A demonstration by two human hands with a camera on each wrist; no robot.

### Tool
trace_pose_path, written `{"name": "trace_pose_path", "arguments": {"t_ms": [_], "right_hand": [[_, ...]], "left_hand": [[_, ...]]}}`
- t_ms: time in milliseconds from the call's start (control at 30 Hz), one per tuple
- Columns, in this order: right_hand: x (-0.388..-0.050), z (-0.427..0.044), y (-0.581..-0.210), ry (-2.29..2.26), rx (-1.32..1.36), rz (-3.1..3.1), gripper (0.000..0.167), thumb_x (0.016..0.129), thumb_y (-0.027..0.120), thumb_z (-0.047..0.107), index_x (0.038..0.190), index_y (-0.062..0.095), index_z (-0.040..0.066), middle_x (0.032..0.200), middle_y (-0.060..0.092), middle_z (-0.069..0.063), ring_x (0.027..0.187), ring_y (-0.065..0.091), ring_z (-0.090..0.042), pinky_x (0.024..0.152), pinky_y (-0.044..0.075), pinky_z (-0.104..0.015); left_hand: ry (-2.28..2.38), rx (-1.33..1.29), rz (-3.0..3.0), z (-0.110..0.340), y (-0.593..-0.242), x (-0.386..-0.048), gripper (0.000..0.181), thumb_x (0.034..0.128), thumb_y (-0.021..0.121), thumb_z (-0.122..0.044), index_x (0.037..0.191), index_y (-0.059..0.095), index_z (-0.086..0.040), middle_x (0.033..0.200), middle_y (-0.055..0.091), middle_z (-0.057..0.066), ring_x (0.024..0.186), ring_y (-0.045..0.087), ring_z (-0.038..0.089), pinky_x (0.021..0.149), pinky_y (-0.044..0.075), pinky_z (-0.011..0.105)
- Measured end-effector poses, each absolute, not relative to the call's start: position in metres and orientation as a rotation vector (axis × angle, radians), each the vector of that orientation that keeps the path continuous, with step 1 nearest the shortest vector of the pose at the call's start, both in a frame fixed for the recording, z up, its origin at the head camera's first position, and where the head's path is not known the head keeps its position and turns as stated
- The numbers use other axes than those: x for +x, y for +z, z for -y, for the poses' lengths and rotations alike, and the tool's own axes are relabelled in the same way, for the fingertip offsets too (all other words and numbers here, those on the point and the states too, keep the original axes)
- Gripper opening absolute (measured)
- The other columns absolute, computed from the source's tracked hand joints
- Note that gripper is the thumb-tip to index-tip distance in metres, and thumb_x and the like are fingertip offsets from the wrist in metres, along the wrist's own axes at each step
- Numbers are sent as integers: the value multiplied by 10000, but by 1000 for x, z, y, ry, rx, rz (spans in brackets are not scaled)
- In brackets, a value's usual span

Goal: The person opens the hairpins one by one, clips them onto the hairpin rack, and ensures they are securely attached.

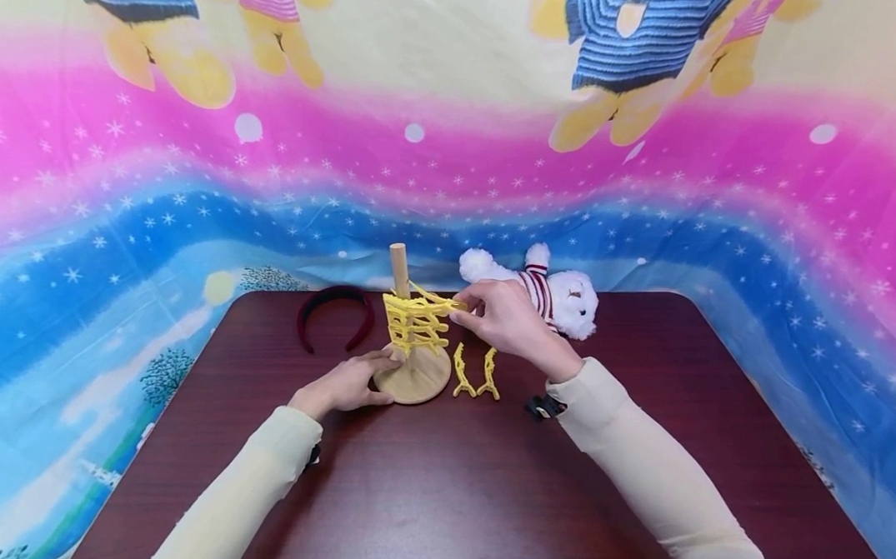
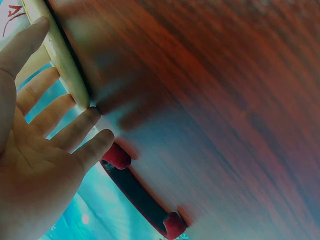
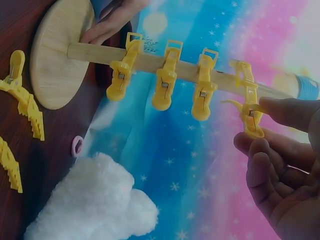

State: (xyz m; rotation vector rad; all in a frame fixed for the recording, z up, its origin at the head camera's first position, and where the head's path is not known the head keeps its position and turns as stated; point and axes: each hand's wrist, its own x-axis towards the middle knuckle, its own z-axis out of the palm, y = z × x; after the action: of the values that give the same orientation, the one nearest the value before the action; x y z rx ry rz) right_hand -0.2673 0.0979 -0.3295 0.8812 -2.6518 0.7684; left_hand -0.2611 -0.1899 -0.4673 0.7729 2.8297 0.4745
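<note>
A wooden stand has a round base (image 1: 421, 378) and an upright pole (image 1: 399, 271). Several yellow plastic spring clips (image 3: 164, 82) are fixed one above another along the pole. Near the pole's top, my right hand (image 1: 502, 315) pinches the handles of a yellow clip (image 3: 251, 114) between thumb and fingers, and its far end lies at the pole. My left hand (image 1: 349, 382) rests against the left rim of the base, fingers spread and fairly straight, as the left wrist view shows. Two more yellow clips (image 1: 462, 372) lie on the table right of the base.
Behind the left hand a dark red headband (image 1: 301, 316) lies on the brown table (image 1: 423, 495). A white plush bear (image 1: 573, 306) in a striped top lies behind the right hand. A patterned cloth (image 1: 453, 171) hangs round the table's back and sides.
</note>
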Motion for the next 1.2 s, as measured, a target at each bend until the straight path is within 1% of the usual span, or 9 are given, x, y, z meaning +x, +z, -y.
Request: {"name": "trace_pose_path", "arguments": {"t_ms": [267, 633, 1033, 1200], "right_hand": [[-273, -85, -332, 799, 881, 2650, 221, 899, 744, 278, 1044, 783, 116, 910, 767, -30, 770, 688, -150, 756, 554, -357], [-277, -72, -333, 786, 881, 2630, 241, 903, 735, 283, 1059, 781, 105, 882, 765, -39, 763, 692, -158, 730, 548, -346], [-280, -69, -334, 794, 809, 2659, 304, 893, 737, 334, 1093, 775, 110, 911, 762, -44, 773, 691, -157, 767, 548, -356], [-281, -69, -334, 819, 796, 2658, 312, 892, 737, 325, 1114, 771, 109, 902, 750, -46, 749, 686, -149, 752, 547, -348]], "left_hand": [[484, 770, -2829, 190, -467, -261, 639, 893, 740, -381, 1457, 536, -159, 1602, 366, 157, 1375, 485, 376, 1068, 447, 527], [495, 766, -2815, 190, -466, -260, 644, 894, 737, -387, 1462, 529, -163, 1614, 347, 146, 1413, 444, 367, 1090, 425, 532], [489, 774, -2824, 190, -467, -261, 649, 888, 743, -379, 1462, 530, -163, 1603, 364, 157, 1414, 443, 365, 1097, 421, 526], [491, 784, -2822, 189, -466, -261, 644, 892, 740, -374, 1459, 533, -151, 1598, 370, 162, 1418, 439, 360, 1101, 420, 522]]}}
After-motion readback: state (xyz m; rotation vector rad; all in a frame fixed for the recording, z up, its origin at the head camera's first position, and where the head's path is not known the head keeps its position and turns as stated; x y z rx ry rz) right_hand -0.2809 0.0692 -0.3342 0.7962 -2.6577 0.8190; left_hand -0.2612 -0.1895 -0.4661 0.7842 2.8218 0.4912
